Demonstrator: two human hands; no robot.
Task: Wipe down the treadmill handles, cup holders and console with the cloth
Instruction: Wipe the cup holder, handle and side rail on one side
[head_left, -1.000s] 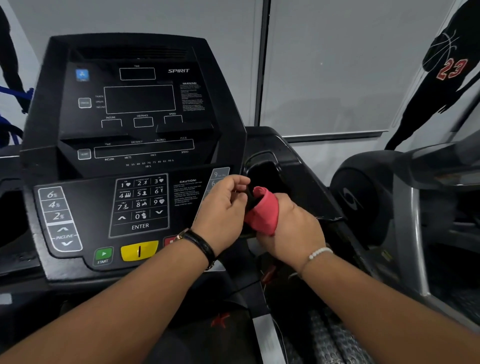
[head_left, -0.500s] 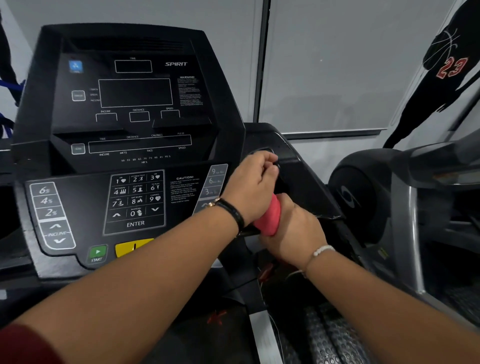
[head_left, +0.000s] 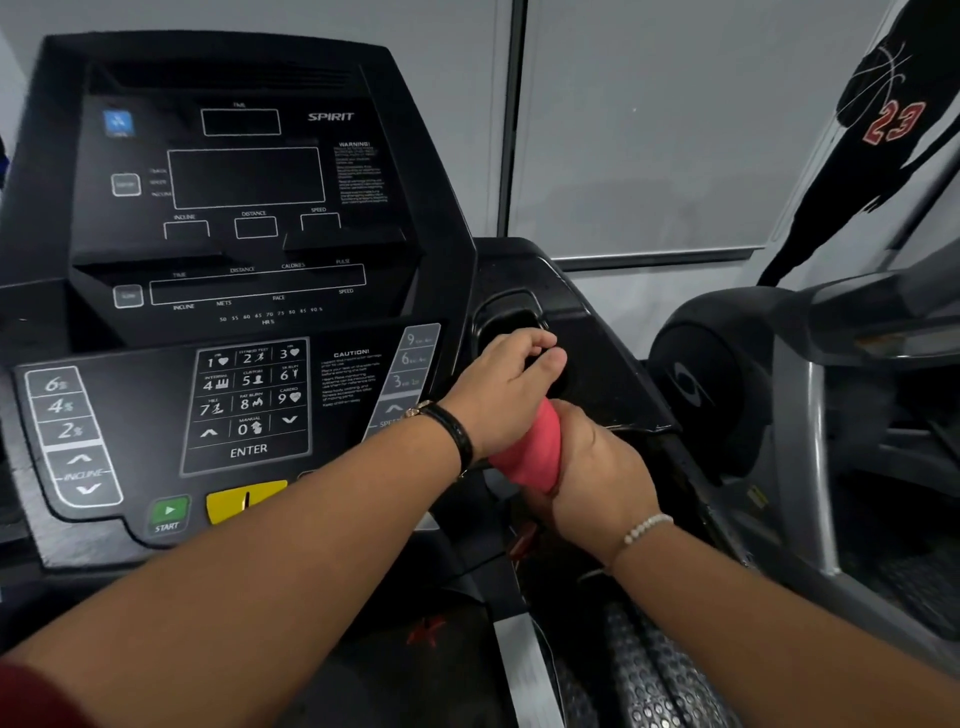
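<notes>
One rolled red cloth (head_left: 530, 452) stands nearly upright in right hand (head_left: 597, 467).

Cup holder (head_left: 511, 317) lies right of the console (head_left: 244, 249), cloth (head_left: 530, 452) before it.

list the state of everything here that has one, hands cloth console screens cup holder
left hand: fingers curled at the cup holder rim, holding no cloth
right hand: closed around the cloth
red cloth: bunched into a roll, gripped
cup holder: open, looks empty as far as visible
console displays: dark, nothing lit
start button: not being pressed
</notes>
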